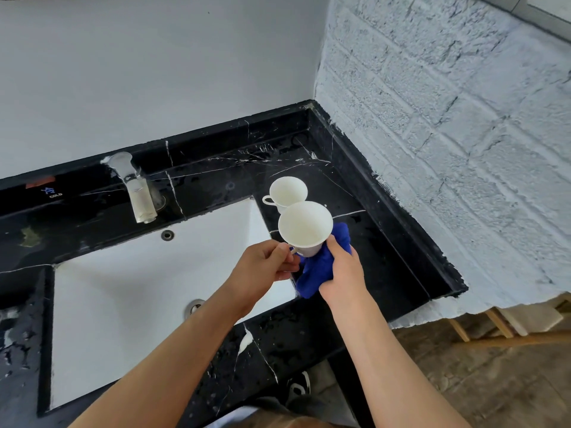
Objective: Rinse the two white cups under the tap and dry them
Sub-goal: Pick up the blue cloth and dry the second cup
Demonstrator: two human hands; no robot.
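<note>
My left hand (265, 264) pinches the handle of one white cup (305, 227), my fingers (282, 251) closed tight on it, mouth tilted up toward me. My right hand (343, 278) wraps a single blue cloth (312, 276) against the cup's base and side, fingers curled shut around the fabric. Both sit above the right edge of the white sink (129, 288). Just beyond, at 12 o'clock from the held cup, the second white cup (288, 190) stands upright on the black marble worktop (370, 242), handle pointing to 9 o'clock. That makes two cups, one cloth. Farther off at 10 o'clock, one metal tap (136, 189) reaches over the sink. Left of it a small label (55, 195) reads "COLD".
</note>
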